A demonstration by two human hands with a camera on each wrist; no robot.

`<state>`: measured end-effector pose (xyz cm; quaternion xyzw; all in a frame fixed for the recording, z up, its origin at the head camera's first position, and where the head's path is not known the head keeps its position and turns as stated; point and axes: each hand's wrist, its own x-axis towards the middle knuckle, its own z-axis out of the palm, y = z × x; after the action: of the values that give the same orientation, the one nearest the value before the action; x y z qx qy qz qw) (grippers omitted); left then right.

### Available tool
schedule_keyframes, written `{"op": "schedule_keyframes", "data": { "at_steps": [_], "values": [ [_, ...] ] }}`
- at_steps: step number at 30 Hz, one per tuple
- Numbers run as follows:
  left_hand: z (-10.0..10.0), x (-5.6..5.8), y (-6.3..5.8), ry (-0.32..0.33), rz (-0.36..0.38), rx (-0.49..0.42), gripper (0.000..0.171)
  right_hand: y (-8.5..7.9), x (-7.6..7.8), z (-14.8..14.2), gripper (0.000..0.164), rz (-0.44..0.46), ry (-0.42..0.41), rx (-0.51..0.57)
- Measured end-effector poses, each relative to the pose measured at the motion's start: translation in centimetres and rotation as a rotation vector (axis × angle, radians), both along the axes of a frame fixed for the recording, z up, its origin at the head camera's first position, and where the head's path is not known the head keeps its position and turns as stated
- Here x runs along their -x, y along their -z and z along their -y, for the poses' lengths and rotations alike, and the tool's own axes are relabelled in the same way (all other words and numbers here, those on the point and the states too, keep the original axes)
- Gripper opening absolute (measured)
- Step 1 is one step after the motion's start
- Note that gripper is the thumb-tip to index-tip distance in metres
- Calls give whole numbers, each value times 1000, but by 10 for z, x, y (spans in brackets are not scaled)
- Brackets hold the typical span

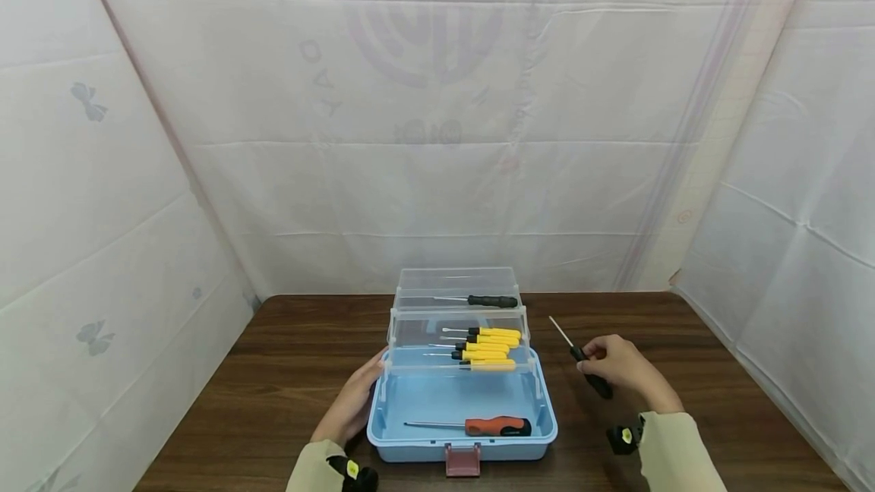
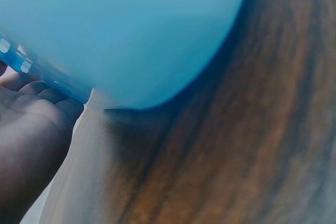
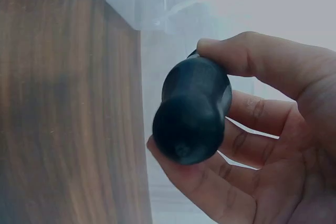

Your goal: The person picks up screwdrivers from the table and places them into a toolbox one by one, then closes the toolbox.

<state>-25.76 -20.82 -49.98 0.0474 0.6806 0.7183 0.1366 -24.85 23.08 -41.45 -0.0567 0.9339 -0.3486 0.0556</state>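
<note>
In the head view my right hand (image 1: 618,363) pinches a black-handled screwdriver (image 1: 598,382) over the table, to the right of an open blue toolbox (image 1: 403,452). Its thin shaft points up and to the left. The right wrist view shows the rounded handle end between thumb and fingers. My left hand (image 1: 352,401) holds the toolbox at its left side, fingers along the rim; some fingertips are hidden. An orange-and-black screwdriver (image 1: 488,426) lies in the toolbox's bottom. Several yellow-handled screwdrivers (image 1: 492,348) lie on the clear tray, and another black screwdriver (image 1: 492,301) lies in the upper tray.
The clear tiered trays (image 1: 410,317) stand raised at the back of the toolbox. A reddish-brown latch (image 1: 462,462) hangs at its front. Brown wooden table (image 1: 294,370) extends on both sides, and pale sheeting (image 1: 437,196) encloses the back and sides.
</note>
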Motion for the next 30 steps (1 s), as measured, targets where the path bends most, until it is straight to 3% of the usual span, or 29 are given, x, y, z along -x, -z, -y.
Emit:
{"op": "schedule_keyframes", "data": {
  "at_steps": [6,30],
  "values": [
    [1,1,2,6,-2,4,66,-6,4,2,34,6,7,11],
    [0,1,3,-12,15,-1,66,-34,21,11,33,-65,-98,-13]
  ]
}}
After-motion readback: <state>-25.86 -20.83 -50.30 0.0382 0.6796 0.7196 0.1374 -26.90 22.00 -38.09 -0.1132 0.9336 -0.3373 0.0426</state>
